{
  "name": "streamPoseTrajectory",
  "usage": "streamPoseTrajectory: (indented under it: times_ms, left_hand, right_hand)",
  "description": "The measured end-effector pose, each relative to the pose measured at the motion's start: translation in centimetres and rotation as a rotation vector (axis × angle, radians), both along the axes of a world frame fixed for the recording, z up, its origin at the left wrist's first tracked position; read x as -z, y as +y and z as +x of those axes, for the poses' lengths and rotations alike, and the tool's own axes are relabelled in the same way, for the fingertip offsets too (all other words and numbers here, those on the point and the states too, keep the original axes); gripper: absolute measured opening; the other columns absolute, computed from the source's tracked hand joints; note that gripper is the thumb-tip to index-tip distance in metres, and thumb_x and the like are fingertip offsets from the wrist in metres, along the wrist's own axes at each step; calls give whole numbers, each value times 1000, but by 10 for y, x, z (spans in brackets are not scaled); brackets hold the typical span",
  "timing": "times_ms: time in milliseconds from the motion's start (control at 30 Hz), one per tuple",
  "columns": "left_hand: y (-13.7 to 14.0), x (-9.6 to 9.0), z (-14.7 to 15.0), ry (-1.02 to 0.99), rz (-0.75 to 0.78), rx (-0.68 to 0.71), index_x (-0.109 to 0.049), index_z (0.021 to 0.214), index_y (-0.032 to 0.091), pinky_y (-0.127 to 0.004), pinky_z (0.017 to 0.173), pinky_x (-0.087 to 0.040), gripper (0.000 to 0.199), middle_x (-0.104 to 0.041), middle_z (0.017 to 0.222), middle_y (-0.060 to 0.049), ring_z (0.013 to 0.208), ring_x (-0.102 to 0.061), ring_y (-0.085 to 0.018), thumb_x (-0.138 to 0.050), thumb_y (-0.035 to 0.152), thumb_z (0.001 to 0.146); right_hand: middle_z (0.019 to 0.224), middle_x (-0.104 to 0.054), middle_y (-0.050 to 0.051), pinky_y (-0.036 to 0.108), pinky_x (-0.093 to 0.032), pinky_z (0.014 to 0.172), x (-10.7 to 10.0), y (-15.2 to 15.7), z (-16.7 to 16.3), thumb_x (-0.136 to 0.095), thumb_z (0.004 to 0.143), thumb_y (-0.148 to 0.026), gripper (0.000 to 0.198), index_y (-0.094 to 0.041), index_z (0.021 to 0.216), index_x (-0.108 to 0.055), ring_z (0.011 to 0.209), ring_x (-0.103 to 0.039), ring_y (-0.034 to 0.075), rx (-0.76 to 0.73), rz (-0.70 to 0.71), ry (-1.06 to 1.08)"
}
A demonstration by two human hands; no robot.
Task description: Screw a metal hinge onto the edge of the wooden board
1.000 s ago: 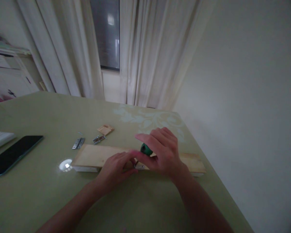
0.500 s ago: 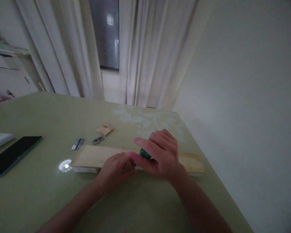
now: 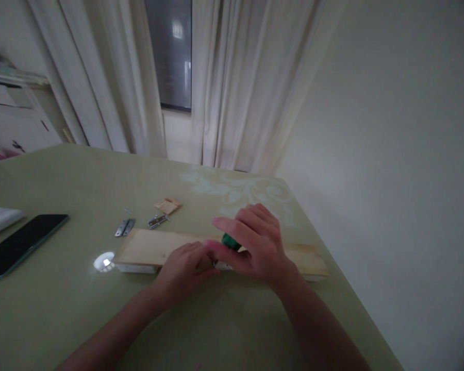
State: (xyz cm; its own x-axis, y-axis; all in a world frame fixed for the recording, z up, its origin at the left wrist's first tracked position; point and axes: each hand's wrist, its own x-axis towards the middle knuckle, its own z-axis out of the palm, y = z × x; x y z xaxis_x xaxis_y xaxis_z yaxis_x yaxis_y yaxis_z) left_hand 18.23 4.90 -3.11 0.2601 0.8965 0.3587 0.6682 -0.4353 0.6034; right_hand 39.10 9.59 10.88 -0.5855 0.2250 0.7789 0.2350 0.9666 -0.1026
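Observation:
A long pale wooden board (image 3: 149, 246) lies across the table, and both of my hands are at its front edge. My right hand (image 3: 257, 239) is closed around a green-handled screwdriver (image 3: 231, 241); only part of the handle shows and its shaft is hidden. My left hand (image 3: 185, 268) rests against the board's front, its thumb and fingers pinched together close to the screwdriver; what they pinch is hidden. Between the hands a bit of a metal hinge (image 3: 222, 265) with holes shows at the board's edge, partly covered by my right thumb.
Behind the board lie an opened hinge (image 3: 125, 227), another hinge (image 3: 158, 221) with small screws, and a small flat wooden piece (image 3: 168, 206). A phone (image 3: 25, 245) and a white box (image 3: 0, 220) are at the left. A wall (image 3: 402, 180) runs along the right.
My right hand has turned slightly around the green handle, its knuckles shifting a little left. More of the hinge shows between the hands. My left hand and the board stay in place.

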Motion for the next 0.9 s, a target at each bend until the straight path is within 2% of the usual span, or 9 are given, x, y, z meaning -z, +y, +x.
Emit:
streamPoseTrajectory:
  times_ms: [133, 233, 367, 500, 600, 633, 733, 800, 900]
  left_hand:
    - [0, 1, 0, 12, -21, 2, -72, 103, 24, -35, 82, -54, 9, -81, 100, -2, 91, -74, -24, -78, 25, 96]
    - [-1, 2, 0, 22, -5, -8, -73, 105, 23, -35, 82, -54, 12, -79, 97, -2, 90, -73, -23, -79, 24, 95]
    - [-2, 2, 0, 25, 25, -10, -73, 101, 23, -33, 80, -54, 4, -77, 91, -2, 82, -70, -21, -74, 21, 97]
    - [-2, 1, 0, 24, 32, -12, -73, 99, 23, -32, 78, -53, 8, -76, 89, -1, 78, -67, -20, -78, 20, 93]
    - [-1, 1, 0, 34, 19, -15, -71, 96, 23, -31, 75, -52, 8, -75, 89, -1, 79, -67, -20, -79, 22, 94]
    - [0, 1, 0, 33, 18, -15, -71, 96, 23, -31, 76, -51, 9, -75, 88, -1, 79, -68, -20, -80, 23, 94]
    - [0, 0, 0, 19, 21, -4, -72, 99, 23, -32, 77, -52, 11, -76, 89, -1, 81, -70, -21, -81, 20, 92]
    - [-1, -2, 1, 12, 12, -3, -73, 100, 23, -32, 78, -52, 11, -77, 92, -1, 84, -71, -21, -80, 19, 93]
    - [-2, -5, 2, 15, -10, -8, -73, 99, 23, -33, 80, -54, 8, -78, 93, -1, 85, -72, -22, -80, 23, 94]
  right_hand:
    - [118, -78, 8, 39, -56, 99, -2, -1, 0, -52, 113, -24, 41, -24, 152, -67, 111, -71, 23, -115, -162, -53]
    - [104, -78, 5, 37, -57, 91, -7, -4, 2, -60, 111, -22, 44, -25, 155, -65, 94, -69, 21, -36, -92, -27]
    - [123, -78, 8, 41, -57, 101, -14, -10, 7, -49, 113, -21, 56, -26, 169, -51, 114, -70, 24, -106, -169, -154]
    - [108, -78, 7, 41, -57, 95, -12, -9, 8, -60, 113, -29, 54, -26, 166, -55, 100, -70, 24, 14, -80, -118]
    - [136, -75, 11, 42, -57, 107, -7, -5, 4, -46, 117, -27, 58, -23, 174, -41, 123, -68, 24, -95, -213, -170]
    - [136, -76, 10, 40, -58, 105, -6, -3, 4, -47, 117, -26, 55, -24, 172, -44, 122, -69, 22, -114, -223, -151]
    - [103, -77, 6, 39, -58, 91, -4, 0, 3, -68, 111, -36, 38, -23, 147, -71, 96, -69, 22, -11, -75, -53]
    - [110, -78, 9, 43, -57, 97, -6, 0, 5, -66, 111, -37, 36, -21, 143, -74, 104, -69, 25, -6, -69, -57]
    - [133, -77, 9, 41, -56, 104, -11, -3, 8, -53, 114, -21, 40, -24, 151, -69, 119, -69, 22, -123, -192, -92]
